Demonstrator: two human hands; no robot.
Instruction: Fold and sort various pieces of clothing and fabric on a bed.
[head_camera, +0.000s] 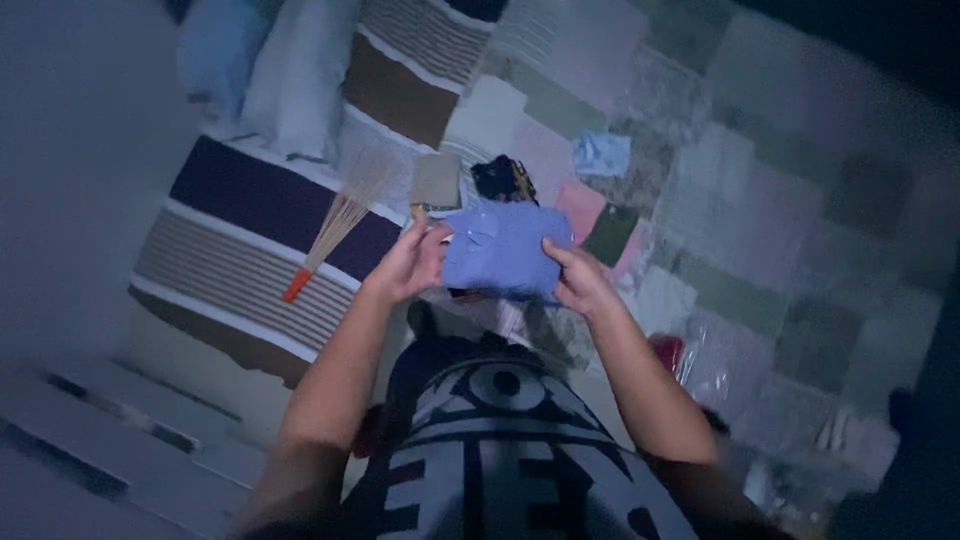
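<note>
Hands: left (408, 265) and right (577, 282) each grip an edge | blue cloth (500, 248) stretched between them

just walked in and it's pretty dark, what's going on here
A person holds a folded blue shirt up with both hands, the left hand gripping its left edge and the right hand its right edge. Below lies a patchwork sheet with other clothes on it: a dark bundle, a pale blue piece and a pink one. A hand broom with an orange handle lies on a striped cover to the left.
</note>
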